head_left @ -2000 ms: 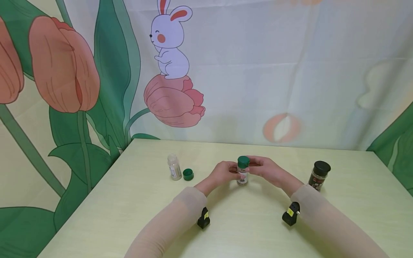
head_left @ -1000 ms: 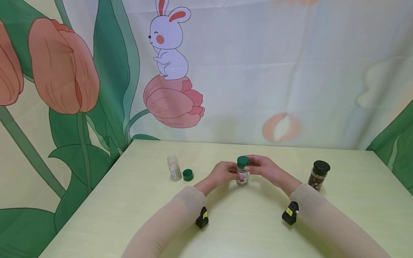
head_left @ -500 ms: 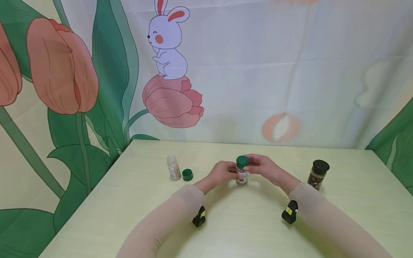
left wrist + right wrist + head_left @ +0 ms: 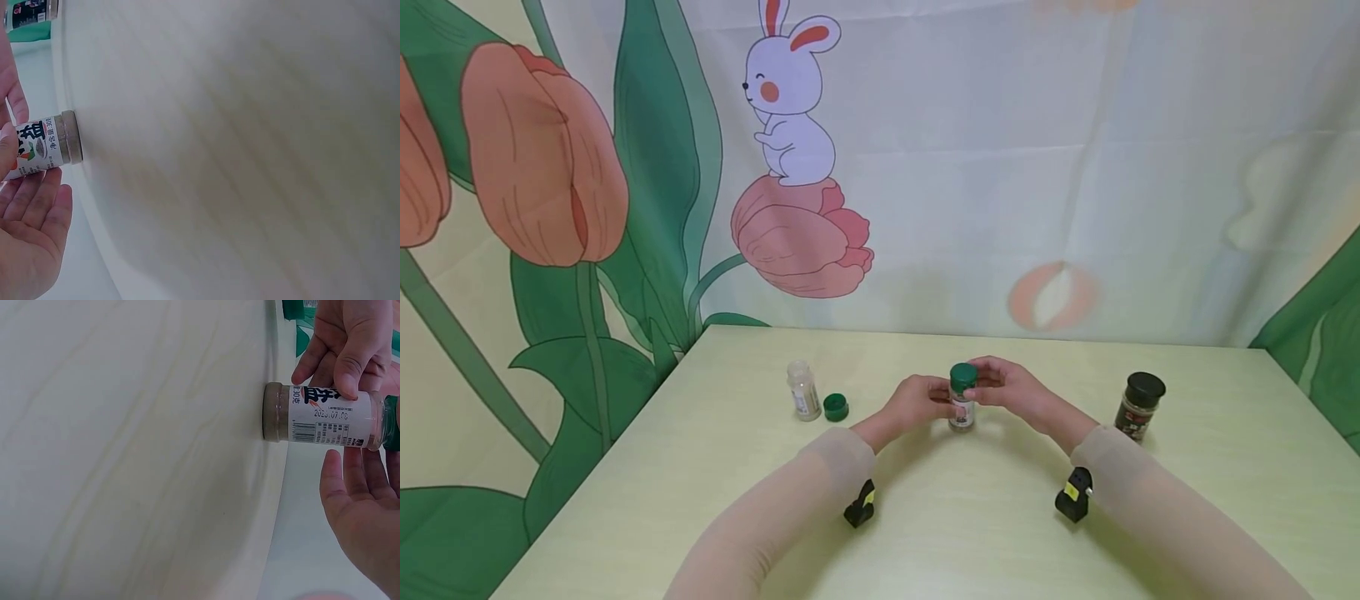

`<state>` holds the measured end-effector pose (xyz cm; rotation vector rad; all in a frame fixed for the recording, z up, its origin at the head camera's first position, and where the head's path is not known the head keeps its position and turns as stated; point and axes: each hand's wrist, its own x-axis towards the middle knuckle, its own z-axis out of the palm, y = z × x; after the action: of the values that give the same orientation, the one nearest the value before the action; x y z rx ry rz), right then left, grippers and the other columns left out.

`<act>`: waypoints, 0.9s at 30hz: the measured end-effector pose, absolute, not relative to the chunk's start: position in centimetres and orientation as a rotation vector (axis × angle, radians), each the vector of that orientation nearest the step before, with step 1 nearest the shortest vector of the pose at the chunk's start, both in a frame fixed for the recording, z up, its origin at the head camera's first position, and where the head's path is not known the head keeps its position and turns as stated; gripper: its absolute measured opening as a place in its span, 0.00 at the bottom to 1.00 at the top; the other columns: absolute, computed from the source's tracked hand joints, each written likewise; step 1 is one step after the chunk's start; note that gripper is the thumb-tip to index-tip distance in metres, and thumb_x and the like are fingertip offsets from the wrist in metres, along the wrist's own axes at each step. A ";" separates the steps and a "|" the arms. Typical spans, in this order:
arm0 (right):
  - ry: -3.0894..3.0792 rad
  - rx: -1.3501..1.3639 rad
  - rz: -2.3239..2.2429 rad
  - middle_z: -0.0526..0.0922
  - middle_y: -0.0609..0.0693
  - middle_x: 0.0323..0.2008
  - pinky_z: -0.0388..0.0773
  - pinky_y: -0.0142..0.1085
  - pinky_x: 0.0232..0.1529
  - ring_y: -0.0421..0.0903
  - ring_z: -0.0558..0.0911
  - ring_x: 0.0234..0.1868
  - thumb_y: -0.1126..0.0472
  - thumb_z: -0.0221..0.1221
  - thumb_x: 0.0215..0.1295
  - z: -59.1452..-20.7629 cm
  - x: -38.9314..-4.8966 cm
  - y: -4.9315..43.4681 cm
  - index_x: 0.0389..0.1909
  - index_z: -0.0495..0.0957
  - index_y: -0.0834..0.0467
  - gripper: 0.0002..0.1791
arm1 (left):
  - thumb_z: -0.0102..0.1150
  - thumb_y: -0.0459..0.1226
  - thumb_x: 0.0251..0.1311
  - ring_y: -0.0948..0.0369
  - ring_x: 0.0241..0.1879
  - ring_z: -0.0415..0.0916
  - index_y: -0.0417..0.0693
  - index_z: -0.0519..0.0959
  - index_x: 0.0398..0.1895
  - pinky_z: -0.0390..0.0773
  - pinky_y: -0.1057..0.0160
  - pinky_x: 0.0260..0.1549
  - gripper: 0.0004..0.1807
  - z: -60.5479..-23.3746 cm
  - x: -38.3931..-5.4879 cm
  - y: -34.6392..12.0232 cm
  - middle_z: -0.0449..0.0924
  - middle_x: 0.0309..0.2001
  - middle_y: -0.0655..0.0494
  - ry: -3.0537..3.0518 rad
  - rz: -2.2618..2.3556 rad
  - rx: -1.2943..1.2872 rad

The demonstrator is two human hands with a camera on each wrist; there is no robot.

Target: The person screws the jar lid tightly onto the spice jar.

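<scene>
Near the middle of the table, a small clear spice jar point(image 4: 962, 417) with a white label and a green cap point(image 4: 964, 377) stands upright. My left hand point(image 4: 916, 402) grips its body from the left, thumb across the label. From the right, my right hand point(image 4: 1011, 390) holds the green cap between thumb and fingers. Brownish powder shows at the jar's base in the right wrist view, where the left thumb point(image 4: 351, 375) lies on the label point(image 4: 328, 419). The jar's bottom meets the table surface in both wrist views.
To the left stands an uncapped clear spice jar point(image 4: 805, 393), with a loose green cap point(image 4: 836, 407) beside it. A black-lidded jar with a dark label point(image 4: 1133, 417) stands at right, partly behind the right sleeve point(image 4: 1138, 475). A printed cloth point(image 4: 940, 208) hangs behind the table.
Over the last two seconds my right hand's thumb and fingers shift around the green cap. My left hand keeps its grip, and the jar stays in place.
</scene>
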<state>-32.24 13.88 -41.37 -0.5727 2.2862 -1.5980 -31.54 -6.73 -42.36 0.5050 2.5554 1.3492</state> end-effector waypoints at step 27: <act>2.229 -0.576 -1.584 0.73 0.68 0.68 0.78 0.43 0.67 0.53 0.76 0.66 0.63 0.59 0.73 -41.1 -32.2 14.0 0.72 0.62 0.67 0.31 | 0.68 0.39 0.66 0.51 0.59 0.83 0.38 0.80 0.61 0.79 0.54 0.63 0.23 -42.3 -31.7 -6.7 0.87 0.56 0.44 2.555 1.318 0.529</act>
<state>-32.18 14.02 -41.10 -0.5756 2.2290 -1.5844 -31.70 -6.71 -42.27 0.5291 2.5547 1.3183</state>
